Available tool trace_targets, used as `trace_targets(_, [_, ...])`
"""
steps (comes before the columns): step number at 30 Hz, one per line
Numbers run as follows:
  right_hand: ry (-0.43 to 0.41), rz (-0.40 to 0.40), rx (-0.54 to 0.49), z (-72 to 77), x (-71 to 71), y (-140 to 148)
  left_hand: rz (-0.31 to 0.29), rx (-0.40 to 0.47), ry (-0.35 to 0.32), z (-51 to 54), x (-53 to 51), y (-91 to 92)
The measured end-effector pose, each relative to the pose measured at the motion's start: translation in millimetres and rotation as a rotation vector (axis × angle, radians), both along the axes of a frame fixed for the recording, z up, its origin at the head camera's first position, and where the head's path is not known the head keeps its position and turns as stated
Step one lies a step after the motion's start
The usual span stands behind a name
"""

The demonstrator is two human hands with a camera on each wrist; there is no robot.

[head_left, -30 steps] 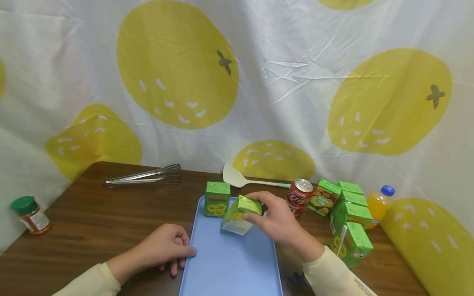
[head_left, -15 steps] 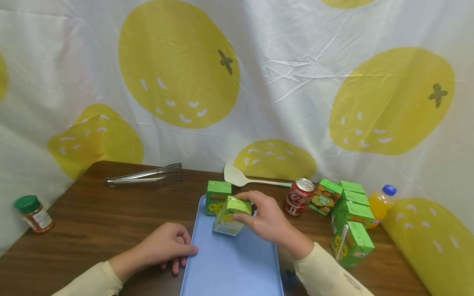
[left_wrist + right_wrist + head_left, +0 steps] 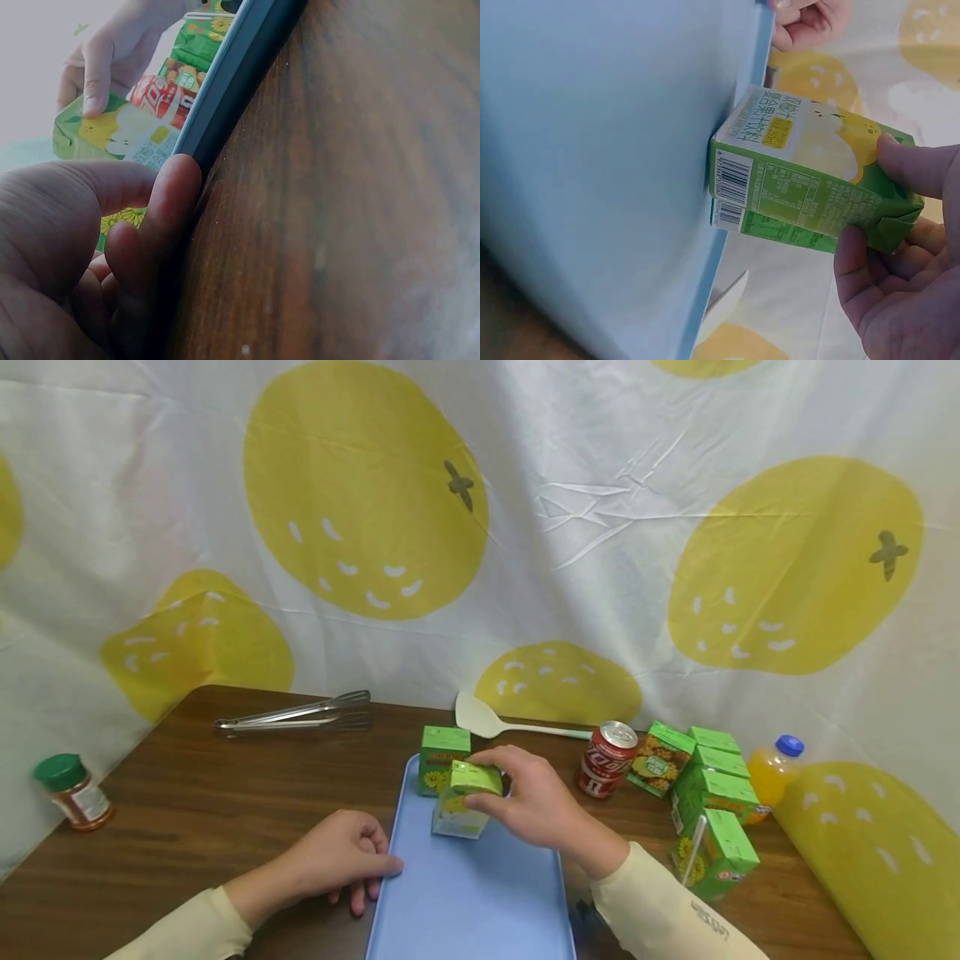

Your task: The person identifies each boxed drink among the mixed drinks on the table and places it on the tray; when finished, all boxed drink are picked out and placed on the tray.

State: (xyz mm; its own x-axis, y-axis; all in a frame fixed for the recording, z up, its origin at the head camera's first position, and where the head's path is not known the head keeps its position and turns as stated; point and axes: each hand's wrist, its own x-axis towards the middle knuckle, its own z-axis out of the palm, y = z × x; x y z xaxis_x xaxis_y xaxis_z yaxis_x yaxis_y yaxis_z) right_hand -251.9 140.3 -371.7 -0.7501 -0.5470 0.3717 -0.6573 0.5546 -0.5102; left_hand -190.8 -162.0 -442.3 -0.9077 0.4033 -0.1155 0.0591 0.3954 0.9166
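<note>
My right hand point(image 3: 528, 797) grips a green-and-yellow juice box point(image 3: 461, 818) by its upper part, thumb on the near side. The juice box stands upright on the blue tray point(image 3: 472, 902), close in front of another green juice box point(image 3: 442, 756) with yellow flowers. The right wrist view shows barcodes on both cartons, the held juice box point(image 3: 810, 150) with its base at the tray surface. At the tray's left rim, my left hand point(image 3: 337, 860) pinches the edge between thumb and finger; its other fingers are curled below, as the left wrist view shows.
Right of the tray stand a red soda can point(image 3: 607, 760), several green drink cartons point(image 3: 716, 785) and an orange juice bottle point(image 3: 772, 768). Behind lie a white spatula point(image 3: 480, 714) and metal tongs point(image 3: 296, 714). A green-capped spice jar point(image 3: 75, 792) is at far left.
My right hand has moved the juice box left and turned it, setting it squarer in front of the other carton. The left hand stays at the tray rim.
</note>
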Motion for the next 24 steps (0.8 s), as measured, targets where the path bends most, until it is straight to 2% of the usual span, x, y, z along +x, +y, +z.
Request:
trace_targets(13, [-0.049, 0.024, 0.050, 5.7, -3.7, -15.0, 0.004, 0.005, 0.008, 1.3, 1.2, 1.9])
trace_targets(24, [-0.038, 0.020, 0.064, 4.1, -5.4, -23.4, 0.012, 0.005, 0.034, 1.0, 5.4, 1.2])
